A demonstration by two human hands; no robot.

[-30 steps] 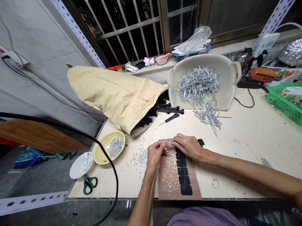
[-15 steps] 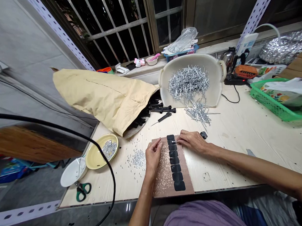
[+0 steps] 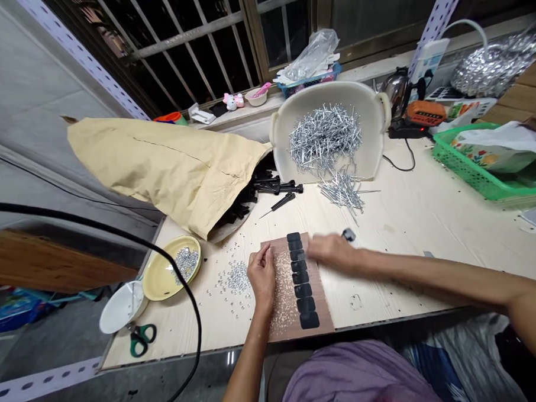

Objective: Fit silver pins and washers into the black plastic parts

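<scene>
My left hand [image 3: 262,278] rests at the left edge of a brown board [image 3: 284,307], thumb and fingertips pressed together; anything between them is too small to make out. On the board runs a column of black rounded pads [image 3: 303,290]. My right hand [image 3: 332,252] is closed at the right of the upper pads, smeared by motion. From its fingertips a faint grey streak reaches over a pad, where a thin metal rod showed earlier. Left of the board lie small clear gems [image 3: 238,277], with more in a yellow bowl [image 3: 153,280].
A pale basin [image 3: 375,155] of silver pins stands at the back, some spilling out. Black-handled pieces [image 3: 283,201] lie by the open paper sack [image 3: 159,161]. Scissors [image 3: 143,340] and a white bowl [image 3: 115,311] sit front left. A green basket [image 3: 466,171] stands right.
The whole view has shifted slightly, moving things left and up. My right hand is now blurred over the pads, and its metal rod no longer shows clearly. My left hand keeps its place beside the board.
</scene>
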